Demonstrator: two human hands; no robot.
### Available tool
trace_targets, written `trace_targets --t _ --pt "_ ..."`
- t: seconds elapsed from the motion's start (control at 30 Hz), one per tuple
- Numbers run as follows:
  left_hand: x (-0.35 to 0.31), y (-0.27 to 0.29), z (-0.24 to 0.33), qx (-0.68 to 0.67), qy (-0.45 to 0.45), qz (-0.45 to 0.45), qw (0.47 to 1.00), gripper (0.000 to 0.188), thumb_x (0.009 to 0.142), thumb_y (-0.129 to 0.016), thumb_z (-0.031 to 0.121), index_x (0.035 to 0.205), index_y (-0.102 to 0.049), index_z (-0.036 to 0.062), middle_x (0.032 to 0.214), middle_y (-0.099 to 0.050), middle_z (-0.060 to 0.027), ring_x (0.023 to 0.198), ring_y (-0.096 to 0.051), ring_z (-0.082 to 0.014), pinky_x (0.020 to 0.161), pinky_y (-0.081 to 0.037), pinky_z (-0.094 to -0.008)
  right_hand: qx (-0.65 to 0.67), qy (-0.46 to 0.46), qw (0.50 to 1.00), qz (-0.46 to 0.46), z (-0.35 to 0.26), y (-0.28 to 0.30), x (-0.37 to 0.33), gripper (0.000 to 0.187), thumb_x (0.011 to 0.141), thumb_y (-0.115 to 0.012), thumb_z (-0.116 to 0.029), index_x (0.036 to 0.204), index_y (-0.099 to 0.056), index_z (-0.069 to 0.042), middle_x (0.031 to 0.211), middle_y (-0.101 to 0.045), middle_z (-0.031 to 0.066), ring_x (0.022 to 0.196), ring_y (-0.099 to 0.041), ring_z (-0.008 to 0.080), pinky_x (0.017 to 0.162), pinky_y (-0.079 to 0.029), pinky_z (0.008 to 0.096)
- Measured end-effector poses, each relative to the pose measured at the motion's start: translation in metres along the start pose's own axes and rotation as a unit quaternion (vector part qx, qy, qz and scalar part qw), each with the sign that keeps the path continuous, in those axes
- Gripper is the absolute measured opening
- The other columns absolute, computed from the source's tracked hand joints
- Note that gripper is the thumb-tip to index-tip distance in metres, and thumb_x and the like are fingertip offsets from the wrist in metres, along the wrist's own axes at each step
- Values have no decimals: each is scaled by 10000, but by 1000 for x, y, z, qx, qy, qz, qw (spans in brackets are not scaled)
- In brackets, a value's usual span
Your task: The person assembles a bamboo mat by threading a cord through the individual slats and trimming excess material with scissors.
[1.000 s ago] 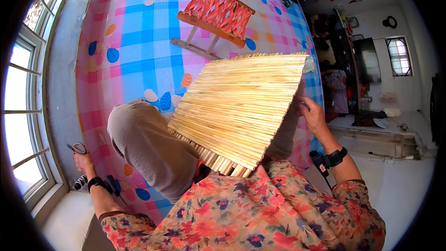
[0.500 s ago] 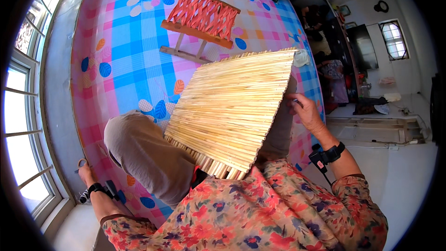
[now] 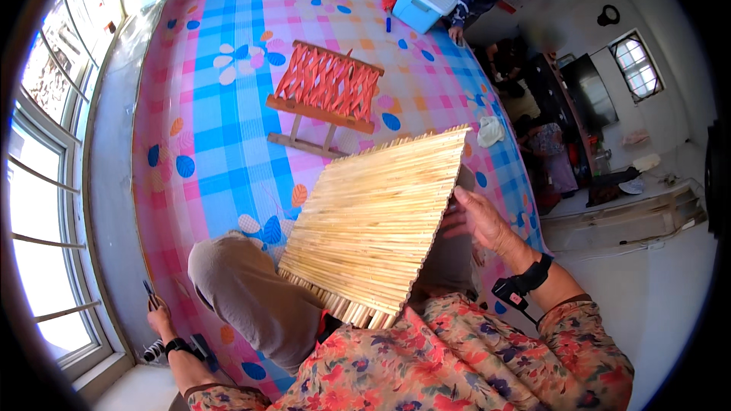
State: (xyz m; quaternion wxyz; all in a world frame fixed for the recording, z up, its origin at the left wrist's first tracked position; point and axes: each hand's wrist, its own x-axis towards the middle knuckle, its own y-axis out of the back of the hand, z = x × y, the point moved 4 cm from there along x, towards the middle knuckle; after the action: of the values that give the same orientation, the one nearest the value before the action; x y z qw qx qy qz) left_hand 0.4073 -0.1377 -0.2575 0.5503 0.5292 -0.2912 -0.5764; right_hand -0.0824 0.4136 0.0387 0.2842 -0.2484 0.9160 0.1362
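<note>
Stick mat [image 3: 373, 221] is propped on legs [image 3: 255, 289], approx. ctr.; could be tipped if 3 o'clock edge is poorly supported. Red-strapped wooden frame [image 3: 327, 87] is seen at 11 o'clock. R hand [image 3: 480, 221] is set at mat's 3 o'clock edge; grip can't be told. Scissors [image 3: 150, 293] are clasped in L hand [image 3: 160, 320], 8 o'clock.

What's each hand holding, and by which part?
Left hand: scissors, by the handles. Right hand: at the right edge of the slatted mat; whether it grips cannot be told.
</note>
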Motion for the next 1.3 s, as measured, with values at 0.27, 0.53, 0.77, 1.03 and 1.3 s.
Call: trace_targets --t 0.27,0.53,0.77,1.03,1.3 --pt "-14 -17 12 -5 -115 -45 992 350 754 -649 168 1034 -656 -43 994 -678 -237 915 -662 -365 832 -507 -423 56 -44 997 -32 7 -6 16 637 839 -623 -550 1209 -542 -37 1040 -603 129 886 -646 280 694 -565 488" --pt "-27 -18 31 -480 -163 -123 853 179 871 -603 115 1002 -634 -2 719 -606 -27 620 -563 -102 543 -458 -247 140 -14 988 -63 9 -12 28 404 873 -612 -210 1182 -520 33 1044 -595 180 903 -647 356 711 -572 575" --pt "-179 144 115 -532 -269 -15 803 183 933 -587 123 1081 -621 21 924 -635 -40 787 -599 -103 663 -461 -220 193 42 970 -139 -18 -32 9 374 876 -581 -160 1174 -505 52 1050 -609 201 936 -638 378 790 -537 605" --pt "-222 153 141 -547 -330 -41 768 172 948 -557 63 1102 -624 24 976 -645 -32 868 -605 -103 737 -478 -227 236 62 951 -188 -38 -42 -39 372 881 -582 -159 1186 -504 39 1090 -612 197 1008 -619 344 838 -528 595" --pt "-223 147 145 -560 -331 -17 760 173 950 -560 76 1103 -621 23 973 -645 -37 869 -612 -109 744 -486 -231 237 136 939 -207 -63 -39 -64 408 884 -557 -145 1243 -467 29 1163 -578 171 1026 -615 311 812 -553 531"
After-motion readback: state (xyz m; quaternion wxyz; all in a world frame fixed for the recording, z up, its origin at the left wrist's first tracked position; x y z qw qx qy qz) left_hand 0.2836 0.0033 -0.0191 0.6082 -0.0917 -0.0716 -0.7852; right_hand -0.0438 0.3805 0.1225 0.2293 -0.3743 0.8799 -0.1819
